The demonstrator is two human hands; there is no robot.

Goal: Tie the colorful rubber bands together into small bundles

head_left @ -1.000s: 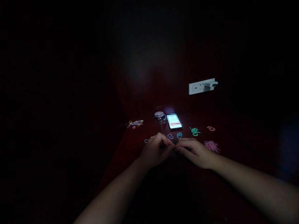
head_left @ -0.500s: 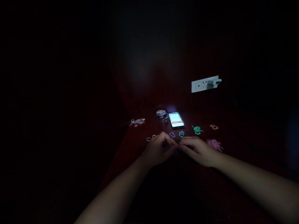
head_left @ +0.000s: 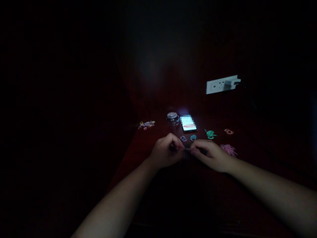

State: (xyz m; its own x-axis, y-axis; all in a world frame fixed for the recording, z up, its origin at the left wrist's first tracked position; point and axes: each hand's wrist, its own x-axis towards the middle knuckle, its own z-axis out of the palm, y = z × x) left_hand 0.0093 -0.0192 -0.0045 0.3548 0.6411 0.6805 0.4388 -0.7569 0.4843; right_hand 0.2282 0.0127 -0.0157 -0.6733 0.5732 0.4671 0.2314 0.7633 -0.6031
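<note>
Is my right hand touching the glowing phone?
Apart. The head view shows a bit of dark red table between your right hand and the near edge of the phone.

No text, number or sign can be read: the phone screen [head_left: 188,123] is lit but pixelated, and the markings on the jar lid [head_left: 172,115] are too small to make out

A thin strand [head_left: 187,149] bars the gap between left hand [head_left: 166,151] and right hand [head_left: 210,155], the dial's centre. Passages: 1 o'clock, between phone [head_left: 189,123] and green bands [head_left: 210,134]; past 10, between mixed bands [head_left: 147,125] and jar [head_left: 172,119]. Obstacle at 3: pink pile [head_left: 228,150].
</note>
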